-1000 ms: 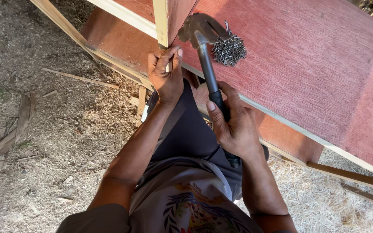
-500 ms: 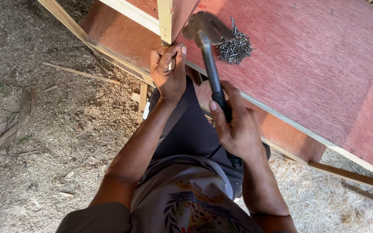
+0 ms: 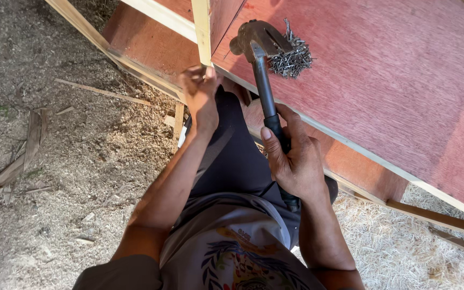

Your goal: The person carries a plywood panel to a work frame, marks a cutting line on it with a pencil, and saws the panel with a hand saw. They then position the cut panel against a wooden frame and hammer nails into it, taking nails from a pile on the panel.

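Observation:
My left hand (image 3: 202,92) has its fingertips pinched together on a small nail, mostly hidden, at the lower end of a pale wooden strip (image 3: 201,24). My right hand (image 3: 295,157) grips the dark handle of a claw hammer (image 3: 260,80). The hammer's metal head is up over the edge of a red plywood panel (image 3: 382,86). A loose pile of thin nails (image 3: 292,56) lies on the panel just right of the hammer head. My dark-trousered leg is between the two arms.
Pale timber battens (image 3: 108,48) frame the red panels and run diagonally across the view. Sawdust and wood offcuts (image 3: 25,150) cover the ground to the left. Dry straw (image 3: 430,252) lies at the lower right, under another batten.
My left hand's fingers have drawn into a tighter pinch at the strip. The hammer and right hand have barely shifted.

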Demonstrator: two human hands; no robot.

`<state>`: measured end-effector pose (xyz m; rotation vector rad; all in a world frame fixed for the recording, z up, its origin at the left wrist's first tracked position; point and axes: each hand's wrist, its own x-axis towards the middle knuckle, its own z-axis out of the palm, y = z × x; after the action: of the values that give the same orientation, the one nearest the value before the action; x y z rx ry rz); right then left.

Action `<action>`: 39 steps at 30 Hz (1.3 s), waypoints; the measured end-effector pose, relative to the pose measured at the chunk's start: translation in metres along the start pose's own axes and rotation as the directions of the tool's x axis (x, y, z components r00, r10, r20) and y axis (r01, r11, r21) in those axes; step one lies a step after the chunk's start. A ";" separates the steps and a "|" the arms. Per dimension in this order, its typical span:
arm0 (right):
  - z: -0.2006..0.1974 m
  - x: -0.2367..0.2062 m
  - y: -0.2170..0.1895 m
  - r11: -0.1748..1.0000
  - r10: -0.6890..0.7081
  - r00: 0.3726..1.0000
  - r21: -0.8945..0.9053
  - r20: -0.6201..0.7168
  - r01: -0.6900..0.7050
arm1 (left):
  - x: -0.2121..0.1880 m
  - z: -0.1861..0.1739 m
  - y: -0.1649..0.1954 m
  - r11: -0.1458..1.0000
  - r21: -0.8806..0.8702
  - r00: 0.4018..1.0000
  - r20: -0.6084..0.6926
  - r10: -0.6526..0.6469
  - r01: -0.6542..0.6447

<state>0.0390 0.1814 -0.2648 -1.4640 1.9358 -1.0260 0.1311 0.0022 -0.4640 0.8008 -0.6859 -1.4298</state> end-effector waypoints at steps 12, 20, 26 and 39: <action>0.008 0.002 -0.004 0.995 0.032 0.999 0.095 0.023 -0.034 | -0.003 0.004 0.016 0.903 -0.151 0.912 0.152 -0.381 0.403; 0.007 0.002 -0.003 0.994 0.053 0.998 0.094 0.020 -0.054 | -0.006 0.024 -0.004 0.805 -0.542 0.970 0.168 -0.177 0.241; 0.008 -0.003 0.002 0.995 0.068 0.997 0.074 0.022 -0.070 | 0.001 0.025 -0.020 0.828 -0.521 0.972 0.016 -0.236 0.209; 0.009 0.000 0.005 0.995 0.078 0.997 0.054 0.028 -0.080 | -0.002 0.013 -0.020 0.829 -0.533 0.983 0.154 -0.101 0.169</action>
<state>0.0428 0.1798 -0.2735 -1.3529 1.9161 -1.0121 0.1082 0.0037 -0.4727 0.3163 -0.2777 -1.7032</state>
